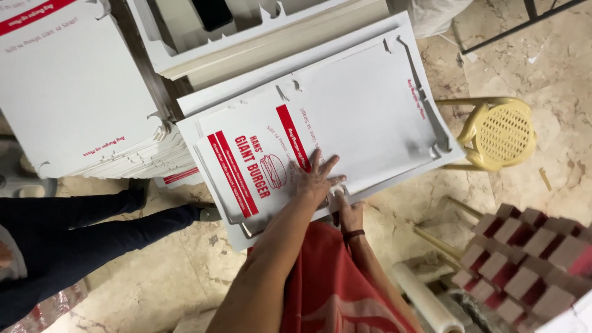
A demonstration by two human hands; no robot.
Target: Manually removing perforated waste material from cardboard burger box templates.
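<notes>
Left hand (pixel 316 177) flat, fingers spread, palm down on the top sheet (pixel 345 117) of the flat box stack (pixel 246 231) in front of me. Not gripping anything, just pressing. It sits right beside the red stripe and burger print, near the sheet's near edge

Right hand (pixel 350 216) is at the stack's near edge, just below the left hand. Fingers tucked under the cardboard edge, so can't tell if it's clamped on it or only touching. Dark band on that wrist

Sheets are white die-cut cardboard, unfolded, fanned slightly so several edges show. Stack sits tilted across the view, top corner reaching toward the yellow stool (pixel 499 132), which stands on the marble floor (pixel 555 61) just beside it

Second stack (pixel 74 92) of the same blanks upper left, well apart from my hands. More white board behind, top centre

Another person's dark-trousered legs (pixel 80 228) at left, next to the stacks. Red-and-brown folded boxes (pixel 524 265) lower right, plastic film roll (pixel 425 299) next to them. My red apron (pixel 333 290) at bottom
</notes>
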